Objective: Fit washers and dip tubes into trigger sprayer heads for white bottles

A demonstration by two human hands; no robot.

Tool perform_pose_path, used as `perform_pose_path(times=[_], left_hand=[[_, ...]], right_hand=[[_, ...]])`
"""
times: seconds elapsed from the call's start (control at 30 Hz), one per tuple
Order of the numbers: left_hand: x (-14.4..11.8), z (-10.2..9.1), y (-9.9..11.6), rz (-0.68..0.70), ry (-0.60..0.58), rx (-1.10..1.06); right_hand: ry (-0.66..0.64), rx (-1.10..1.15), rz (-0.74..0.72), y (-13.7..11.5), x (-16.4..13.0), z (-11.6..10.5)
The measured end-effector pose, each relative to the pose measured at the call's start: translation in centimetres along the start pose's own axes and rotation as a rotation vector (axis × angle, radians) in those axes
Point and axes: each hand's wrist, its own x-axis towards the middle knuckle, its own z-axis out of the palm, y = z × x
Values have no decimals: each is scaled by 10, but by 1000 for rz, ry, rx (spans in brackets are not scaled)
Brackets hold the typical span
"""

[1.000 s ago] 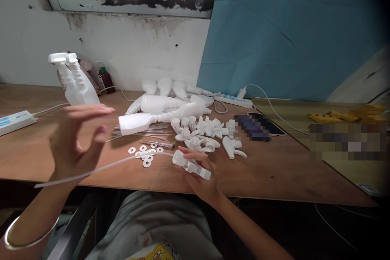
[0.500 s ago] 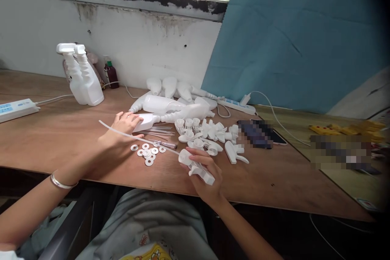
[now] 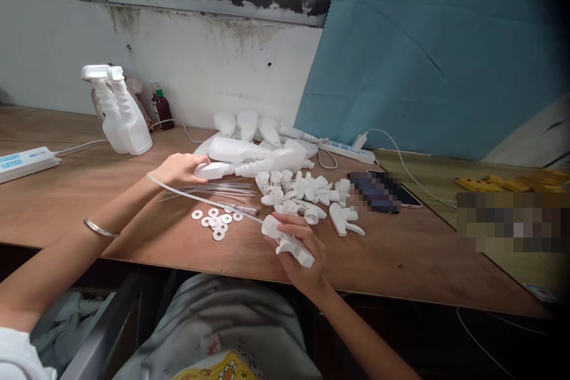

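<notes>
My right hand (image 3: 303, 249) is closed round a white spray trigger head (image 3: 289, 241) above the table's front part. A long thin dip tube (image 3: 196, 198) runs from that head up and left, ending near my left wrist. My left hand (image 3: 184, 169) has its thumb and fingers round the base end of a white spray bottle (image 3: 216, 170) lying on its side. White ring washers (image 3: 216, 224) lie in a loose group between my hands. Behind them are loose thin tubes (image 3: 222, 189) and a small screwdriver-like tool (image 3: 244, 209).
More white bottles (image 3: 234, 149) are piled toward the wall, with several trigger heads (image 3: 307, 190) in front. Two assembled spray bottles (image 3: 122, 110) stand at left near a dark bottle (image 3: 162, 110). Phones (image 3: 378, 192) and power strips (image 3: 347, 152), (image 3: 27, 163) with cords lie on the table.
My left hand has shifted slightly up and closed round the end of the lying bottle, which has turned or moved back a little. My right hand keeps the trigger head nearly in place.
</notes>
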Motion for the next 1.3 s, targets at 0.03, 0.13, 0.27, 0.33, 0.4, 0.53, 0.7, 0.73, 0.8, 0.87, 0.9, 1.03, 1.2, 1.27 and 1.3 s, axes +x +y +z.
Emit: perform_pose_path(times=[0.03, 0.13, 0.27, 0.33, 0.4, 0.53, 0.7, 0.73, 0.8, 0.87, 0.9, 1.03, 1.2, 1.27, 1.3], left_hand=[[3, -4, -4, -3, -17, -34], [12, -13, -16, 6, -37, -119], [25, -18, -35, 41, -3, -169], [31, -18, -42, 22, 3, -226], [37, -17, -47, 9, -2, -276], [46, -14, -52, 17, -7, -309], [48, -9, -56, 38, -4, -327], [47, -9, -56, 39, 1, -327], [46, -9, -57, 40, 14, -323], [45, -9, -57, 42, 33, -313], [45, -10, -56, 45, 43, -306], [44, -13, -53, 60, 68, -282], [42, -13, -53, 55, 59, -269], [41, -13, -53, 57, 59, -268], [41, -13, -53, 61, 59, -271]], right_hand=[[0, -3, 1, 0, 0, 0], [8, -20, 3, -1, 0, 0], [-2, -31, 5, -1, 1, 0], [-6, -37, 10, -2, 1, -1], [-1, -44, 14, -2, 1, 0], [-1, -34, 12, -1, 1, -1], [-9, 2, 1, -1, 1, -1], [-10, 2, -4, -1, 1, -1], [-13, -7, -11, 0, 1, -1], [-16, -25, -8, 0, 1, -2], [-17, -34, -6, -1, 2, -2], [-26, -43, -6, -1, 2, -2], [-30, -48, -7, -1, 2, -2], [-33, -52, -7, -1, 2, -2], [-35, -51, -7, -1, 2, -2]])
